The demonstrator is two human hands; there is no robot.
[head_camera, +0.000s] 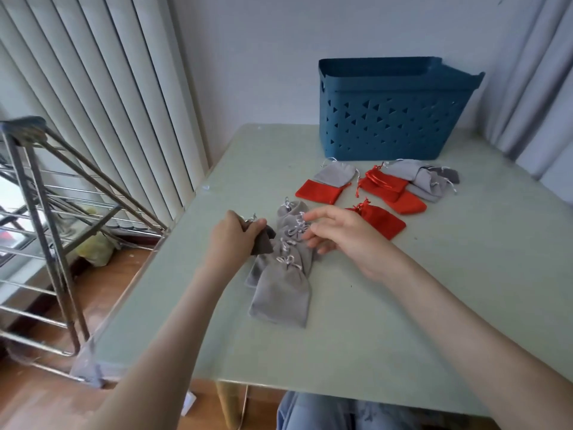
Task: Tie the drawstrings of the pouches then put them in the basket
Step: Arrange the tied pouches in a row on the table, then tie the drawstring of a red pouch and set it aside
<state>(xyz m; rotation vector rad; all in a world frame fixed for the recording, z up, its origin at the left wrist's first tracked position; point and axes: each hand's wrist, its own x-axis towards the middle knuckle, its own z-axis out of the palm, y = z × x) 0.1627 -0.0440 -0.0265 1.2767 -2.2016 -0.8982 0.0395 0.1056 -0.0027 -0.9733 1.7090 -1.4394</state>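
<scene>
The left hand (236,236) curls round the dark grey pouch (264,244), its corded neck pointing far, body near. The right hand (339,235), fingers spread and empty, hovers just right, nearer the blue basket (393,119) at far right.

Left hand (235,234), right hand (338,234) bare; forearms (449,305) bare; light blue denim trousers (341,411) at lap.

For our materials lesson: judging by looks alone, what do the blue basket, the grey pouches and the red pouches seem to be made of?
Blue basket: probably moulded plastic, matte; rigid walls with triangular cut-outs.
Grey pouches: soft fabric, perhaps velvet; dull napped look, limp folds.
Red pouches: seemingly similar cloth, matte, lying flat.
</scene>
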